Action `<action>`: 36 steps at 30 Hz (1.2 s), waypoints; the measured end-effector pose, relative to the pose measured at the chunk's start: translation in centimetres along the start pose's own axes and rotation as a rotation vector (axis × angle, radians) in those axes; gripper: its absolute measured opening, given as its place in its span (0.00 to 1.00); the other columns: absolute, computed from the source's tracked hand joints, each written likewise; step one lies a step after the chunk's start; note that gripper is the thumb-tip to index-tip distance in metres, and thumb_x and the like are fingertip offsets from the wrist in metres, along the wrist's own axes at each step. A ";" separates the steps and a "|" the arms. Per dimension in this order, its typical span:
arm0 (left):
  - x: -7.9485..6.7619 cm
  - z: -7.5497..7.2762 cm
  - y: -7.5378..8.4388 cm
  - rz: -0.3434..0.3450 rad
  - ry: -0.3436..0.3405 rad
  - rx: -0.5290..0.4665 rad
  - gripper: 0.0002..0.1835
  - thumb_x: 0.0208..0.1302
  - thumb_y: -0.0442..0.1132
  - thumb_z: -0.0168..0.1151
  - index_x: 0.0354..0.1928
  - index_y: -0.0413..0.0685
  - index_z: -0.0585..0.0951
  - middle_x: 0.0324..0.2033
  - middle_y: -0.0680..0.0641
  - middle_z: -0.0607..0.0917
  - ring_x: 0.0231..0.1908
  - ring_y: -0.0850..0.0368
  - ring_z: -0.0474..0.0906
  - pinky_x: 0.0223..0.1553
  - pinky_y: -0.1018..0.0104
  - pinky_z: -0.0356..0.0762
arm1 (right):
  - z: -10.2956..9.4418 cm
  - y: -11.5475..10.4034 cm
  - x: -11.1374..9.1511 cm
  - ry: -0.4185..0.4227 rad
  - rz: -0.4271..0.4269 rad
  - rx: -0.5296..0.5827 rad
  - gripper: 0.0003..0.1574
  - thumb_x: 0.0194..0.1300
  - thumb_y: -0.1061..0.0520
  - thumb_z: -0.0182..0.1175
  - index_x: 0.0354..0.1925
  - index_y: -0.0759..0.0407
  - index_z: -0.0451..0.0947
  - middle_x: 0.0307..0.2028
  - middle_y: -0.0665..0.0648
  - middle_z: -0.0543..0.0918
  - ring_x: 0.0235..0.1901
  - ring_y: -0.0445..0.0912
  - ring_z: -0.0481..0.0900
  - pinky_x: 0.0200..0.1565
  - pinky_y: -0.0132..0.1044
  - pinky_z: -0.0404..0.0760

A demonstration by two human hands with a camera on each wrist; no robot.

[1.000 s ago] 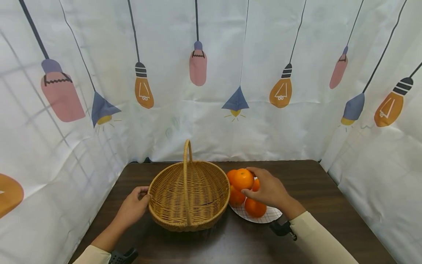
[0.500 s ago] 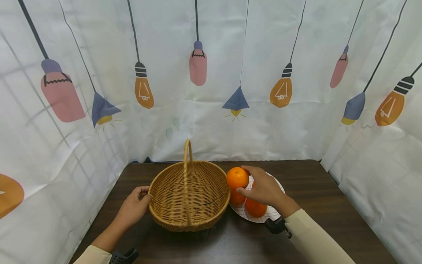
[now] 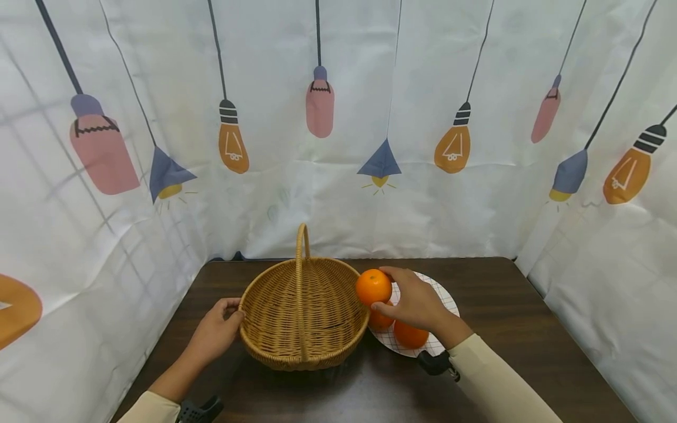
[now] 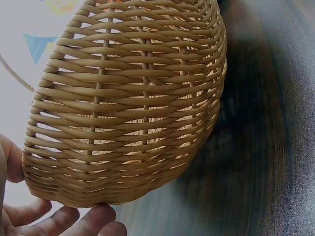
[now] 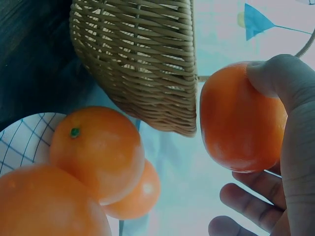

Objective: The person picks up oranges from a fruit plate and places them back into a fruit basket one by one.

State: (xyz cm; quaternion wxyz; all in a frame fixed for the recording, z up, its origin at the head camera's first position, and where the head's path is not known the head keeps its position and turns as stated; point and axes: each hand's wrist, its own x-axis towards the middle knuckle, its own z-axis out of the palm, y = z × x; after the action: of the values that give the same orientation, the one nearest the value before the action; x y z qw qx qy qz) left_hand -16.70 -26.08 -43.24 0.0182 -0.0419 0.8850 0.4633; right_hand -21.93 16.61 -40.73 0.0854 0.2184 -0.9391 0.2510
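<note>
A round wicker basket (image 3: pixel 275 317) with a tall arched handle (image 3: pixel 299 282) stands on the table, with nothing visible inside. My left hand (image 3: pixel 215 330) grips its left rim, the thumb and fingers on either side of the edge in the left wrist view. My right hand (image 3: pixel 418 301) holds an orange (image 3: pixel 373 287) between thumb and fingers, raised near the basket's right rim. Below it, more oranges (image 3: pixel 411 335) lie on a white plate (image 3: pixel 443 296) with a grid pattern. In the right wrist view the held orange (image 5: pixel 241 118) is apart from the basket wall (image 5: pixel 147 64).
The dark wooden table (image 3: pixel 492 317) extends right of the plate and in front of the basket. A white curtain (image 3: pixel 338 194) printed with hanging lamps encloses the back and sides. Each wrist wears a dark strap device (image 3: pixel 439 361).
My right hand has carried the orange leftward from over the plate toward the basket's right rim, uncovering more of the plate. The left hand stays on the basket.
</note>
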 end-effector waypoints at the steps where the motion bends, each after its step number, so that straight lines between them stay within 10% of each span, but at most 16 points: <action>1: 0.0 0.0 0.0 -0.002 -0.002 -0.005 0.27 0.79 0.44 0.49 0.71 0.32 0.64 0.60 0.31 0.73 0.47 0.48 0.83 0.42 0.55 0.84 | 0.1 -0.1 0.1 0.000 -0.001 -0.003 0.52 0.56 0.32 0.73 0.72 0.49 0.70 0.65 0.55 0.76 0.55 0.54 0.80 0.48 0.56 0.81; 36: 0.2 -0.1 -0.1 0.010 0.006 0.042 0.27 0.79 0.44 0.49 0.69 0.31 0.66 0.59 0.30 0.74 0.47 0.47 0.81 0.39 0.58 0.82 | 1.2 -0.6 0.0 -0.081 -0.022 0.039 0.49 0.62 0.35 0.71 0.73 0.53 0.69 0.67 0.54 0.75 0.64 0.55 0.73 0.56 0.56 0.78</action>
State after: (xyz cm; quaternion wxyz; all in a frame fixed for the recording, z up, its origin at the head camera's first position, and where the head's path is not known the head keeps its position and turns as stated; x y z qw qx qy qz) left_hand -16.88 -26.23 -43.30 0.0140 -0.0385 0.8948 0.4446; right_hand -21.78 15.55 -41.49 0.0458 0.2403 -0.9343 0.2593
